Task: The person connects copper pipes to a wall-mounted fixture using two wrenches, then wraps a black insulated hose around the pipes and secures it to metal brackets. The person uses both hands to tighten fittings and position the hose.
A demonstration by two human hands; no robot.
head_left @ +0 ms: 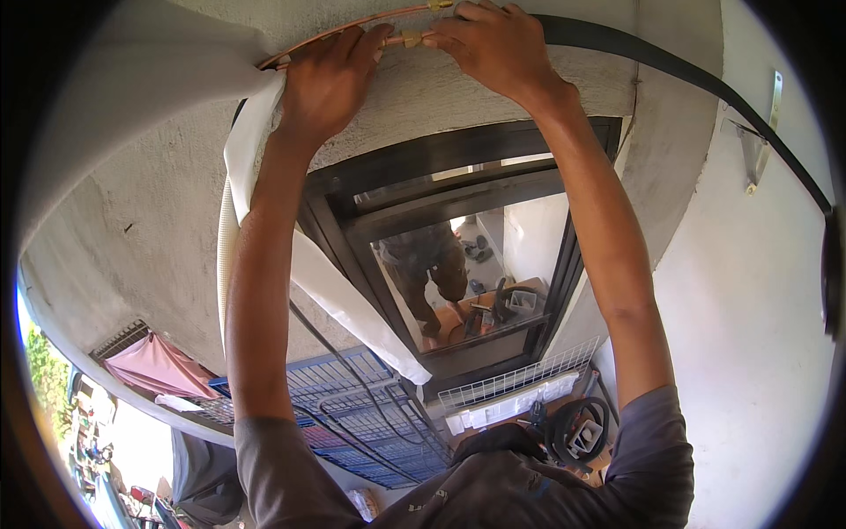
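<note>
Though small — brass fitting (411, 39) (between hands (324, 86) (504, 51))

I watch through one wide head-worn camera, close in front of the dark-framed window (476, 256), facing it and tilted downward.
</note>
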